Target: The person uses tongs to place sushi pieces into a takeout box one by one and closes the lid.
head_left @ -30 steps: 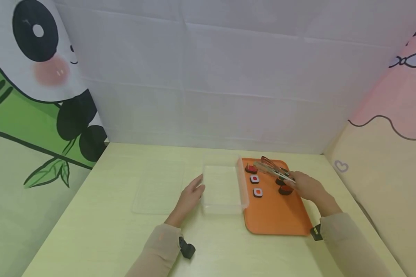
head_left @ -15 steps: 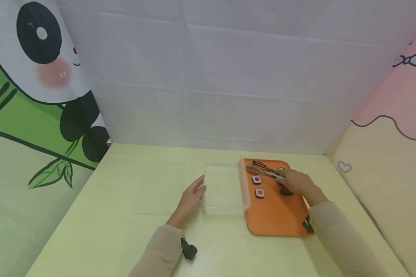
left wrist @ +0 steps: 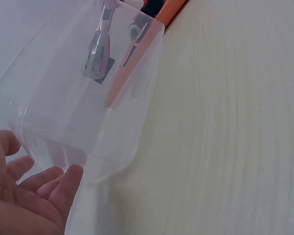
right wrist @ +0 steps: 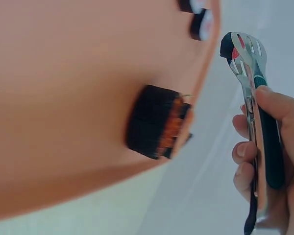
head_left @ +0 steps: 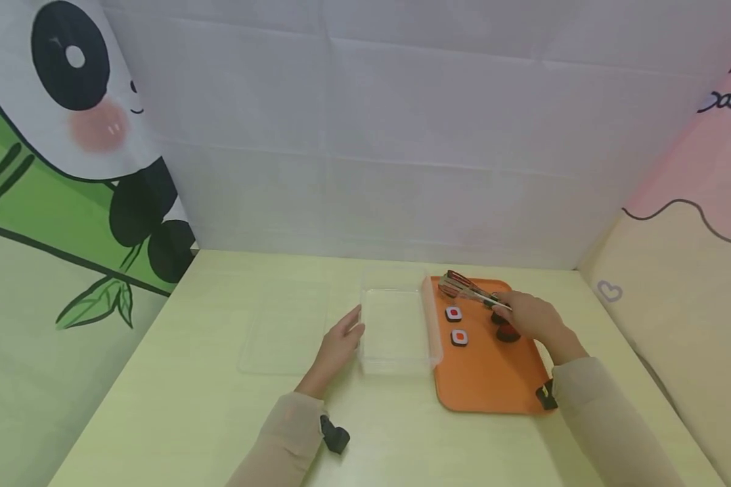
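Observation:
My right hand (head_left: 533,318) holds metal serving tongs (right wrist: 257,93) with dark green grips over the far part of an orange tray (head_left: 487,379). In the right wrist view, the tongs' heads pinch a small black-and-red sushi piece (right wrist: 227,46). Two white-rimmed sushi rolls (head_left: 453,314) lie on the tray's left side. Dark round sushi pieces (head_left: 508,333) stand near my right hand, partly hidden by it. My left hand (head_left: 336,348) touches the left wall of a clear plastic box (head_left: 396,368), its fingertips against the outside.
The box stands against the tray's left edge. A clear flat lid (head_left: 283,331) lies on the pale table (head_left: 176,406) to the left. A white cloth wall (head_left: 365,169) rises behind the table, with printed cloths at both sides.
The tongs have come down over the red sushi piece at the tray's far left, closed on it and lifted it slightly. My left hand has stayed at the box.

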### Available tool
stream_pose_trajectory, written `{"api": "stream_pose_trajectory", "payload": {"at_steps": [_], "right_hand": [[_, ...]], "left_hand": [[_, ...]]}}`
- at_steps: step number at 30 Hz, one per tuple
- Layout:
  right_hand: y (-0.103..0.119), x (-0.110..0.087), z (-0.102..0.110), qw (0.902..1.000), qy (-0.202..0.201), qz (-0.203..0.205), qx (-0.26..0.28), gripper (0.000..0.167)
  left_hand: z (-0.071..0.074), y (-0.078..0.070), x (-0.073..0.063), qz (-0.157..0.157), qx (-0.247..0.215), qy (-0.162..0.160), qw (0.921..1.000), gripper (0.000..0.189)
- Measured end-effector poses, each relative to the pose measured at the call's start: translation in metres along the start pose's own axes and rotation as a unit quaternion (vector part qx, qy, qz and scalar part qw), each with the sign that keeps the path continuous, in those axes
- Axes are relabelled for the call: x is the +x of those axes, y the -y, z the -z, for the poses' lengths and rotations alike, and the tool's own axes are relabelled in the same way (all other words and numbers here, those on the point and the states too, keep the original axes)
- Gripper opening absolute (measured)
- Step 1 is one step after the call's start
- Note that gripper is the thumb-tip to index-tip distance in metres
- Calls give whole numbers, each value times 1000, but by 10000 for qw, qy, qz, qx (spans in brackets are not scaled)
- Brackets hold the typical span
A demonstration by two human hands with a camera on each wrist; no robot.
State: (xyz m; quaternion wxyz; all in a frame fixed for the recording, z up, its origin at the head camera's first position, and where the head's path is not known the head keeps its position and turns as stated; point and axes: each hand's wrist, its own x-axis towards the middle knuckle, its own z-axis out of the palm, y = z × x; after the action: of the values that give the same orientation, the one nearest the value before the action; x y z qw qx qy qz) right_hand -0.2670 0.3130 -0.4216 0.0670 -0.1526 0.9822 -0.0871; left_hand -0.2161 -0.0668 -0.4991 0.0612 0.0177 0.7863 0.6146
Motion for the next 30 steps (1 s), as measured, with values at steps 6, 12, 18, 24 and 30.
{"api": "stream_pose_trajectory", "payload": {"at_steps": [6, 12, 18, 24, 30], "right_hand": [[4, -10, 13, 9993, -248, 104, 248, 34], [20, -11, 20, 9970, -444, 603, 212, 29], [33, -3, 17, 9968, -400, 675, 131, 26], [42, 1, 16, 9981, -147, 547, 237, 32], [47, 5, 12, 9976, -244, 595, 260, 25]], "left_hand": [[-4, -5, -2, -46, 266, -52, 9996, 50], [-7, -5, -3, -36, 304, -138, 9994, 50], [-7, -6, -3, -37, 210, -91, 9997, 50], [-9, -6, -2, -41, 212, -80, 9997, 50], [-8, -4, -2, -53, 180, -90, 9998, 50]]}}
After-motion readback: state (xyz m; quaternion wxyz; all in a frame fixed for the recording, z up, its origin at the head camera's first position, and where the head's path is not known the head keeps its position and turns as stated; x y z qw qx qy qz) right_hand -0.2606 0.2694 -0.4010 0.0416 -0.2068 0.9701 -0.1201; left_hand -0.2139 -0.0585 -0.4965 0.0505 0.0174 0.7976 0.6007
